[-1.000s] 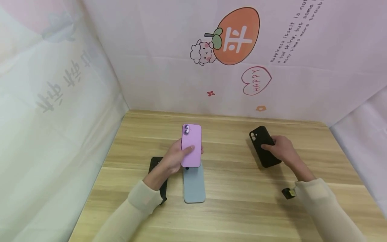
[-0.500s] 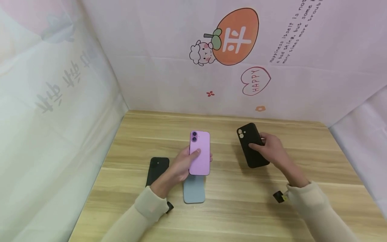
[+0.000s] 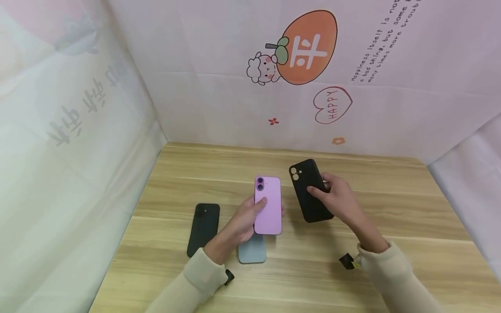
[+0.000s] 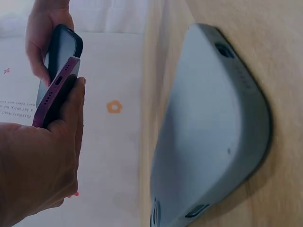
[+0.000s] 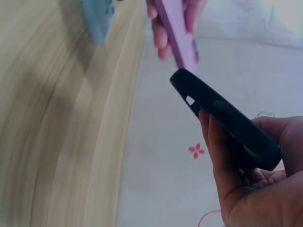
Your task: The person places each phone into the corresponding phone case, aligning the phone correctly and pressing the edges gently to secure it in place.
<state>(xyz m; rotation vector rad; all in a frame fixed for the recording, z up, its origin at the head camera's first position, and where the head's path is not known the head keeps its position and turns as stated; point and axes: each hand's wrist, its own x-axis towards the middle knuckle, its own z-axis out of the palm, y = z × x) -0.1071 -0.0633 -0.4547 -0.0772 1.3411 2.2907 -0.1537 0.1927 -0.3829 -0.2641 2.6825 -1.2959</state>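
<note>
Pale pink sheeting printed with a cartoon sheep, an orange fruit and a "HAPPY" heart walls in a light wooden desk (image 3: 313, 269) on three sides. Above its middle the left hand (image 3: 240, 221) holds a purple phone (image 3: 268, 205) back side up, thumb on one long edge and fingers (image 4: 75, 109) curled round the other, the index tip resting on the back near the lenses. Just to its right the right hand (image 3: 338, 198) grips a black case (image 3: 309, 190) by its long sides; the wrist views show the case tilted with one end close to the phone, though whether they touch I cannot tell. The phone looks rigid, smooth and likely slippery on its glossy back, with glass that would not take a drop well, so the long edges are the safest place to hold it, clear of the lenses. The case looks light and somewhat flexible, matte enough to grip, and probably best held by its side walls so the open face stays free. Counting: one phone, and three cases in all, namely the black one in hand, a second black case (image 3: 203, 228) lying flat on the desk at left, and a grey-blue case (image 3: 252, 251) lying flat below the phone.
</note>
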